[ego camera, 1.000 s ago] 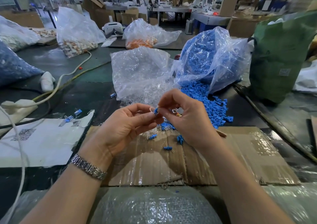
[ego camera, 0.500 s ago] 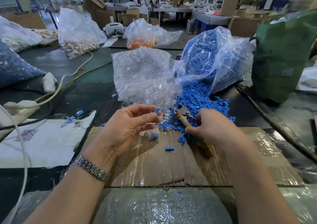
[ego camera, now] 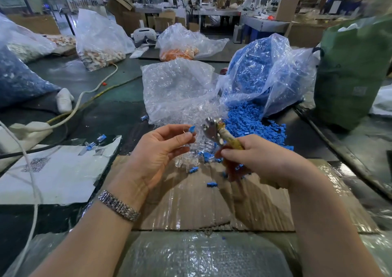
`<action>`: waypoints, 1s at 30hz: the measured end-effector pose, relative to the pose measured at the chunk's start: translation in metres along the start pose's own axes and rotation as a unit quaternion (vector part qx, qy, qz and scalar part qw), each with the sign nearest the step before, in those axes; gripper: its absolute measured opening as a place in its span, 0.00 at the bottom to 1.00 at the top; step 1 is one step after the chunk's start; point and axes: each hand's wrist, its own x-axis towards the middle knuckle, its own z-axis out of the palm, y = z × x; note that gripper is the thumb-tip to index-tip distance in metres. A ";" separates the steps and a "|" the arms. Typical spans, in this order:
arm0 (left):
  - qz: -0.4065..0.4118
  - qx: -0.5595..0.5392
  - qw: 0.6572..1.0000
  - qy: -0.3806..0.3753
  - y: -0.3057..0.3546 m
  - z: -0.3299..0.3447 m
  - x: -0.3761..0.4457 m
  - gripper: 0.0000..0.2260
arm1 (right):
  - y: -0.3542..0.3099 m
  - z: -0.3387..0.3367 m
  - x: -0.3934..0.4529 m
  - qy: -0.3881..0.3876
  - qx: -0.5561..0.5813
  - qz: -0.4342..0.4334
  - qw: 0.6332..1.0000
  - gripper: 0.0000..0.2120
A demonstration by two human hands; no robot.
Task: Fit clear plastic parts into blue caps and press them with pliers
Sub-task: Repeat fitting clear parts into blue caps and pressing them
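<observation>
From the head camera, the left hand (ego camera: 157,149) pinches a small blue cap (ego camera: 192,128) between thumb and fingertips, raised above the cardboard sheet (ego camera: 191,204). The right hand (ego camera: 261,160) grips the handles of the pliers (ego camera: 214,128), whose metal head points up and left, close to the cap but apart from it; I cannot tell whether the head is parted.

Just behind the hands, a clear bag of clear plastic parts (ego camera: 178,92) spills onto the surface (ego camera: 110,115), and beside it on the right a bag of blue caps (ego camera: 265,70) spills a blue heap (ego camera: 250,124). A few loose caps lie on the cardboard. A tall green sack (ego camera: 352,73) stands far right. To the left lie a torn white sheet (ego camera: 53,174) with a printed code, a pale cable (ego camera: 91,94), and further bags of parts. A bag of orange pieces (ego camera: 180,51) sits further back. Bubble wrap (ego camera: 201,255) covers the near edge.
</observation>
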 end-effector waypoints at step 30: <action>0.173 0.219 0.957 0.076 0.000 -0.012 0.004 0.08 | -0.013 0.014 -0.006 -0.060 0.019 -0.060 0.996 0.21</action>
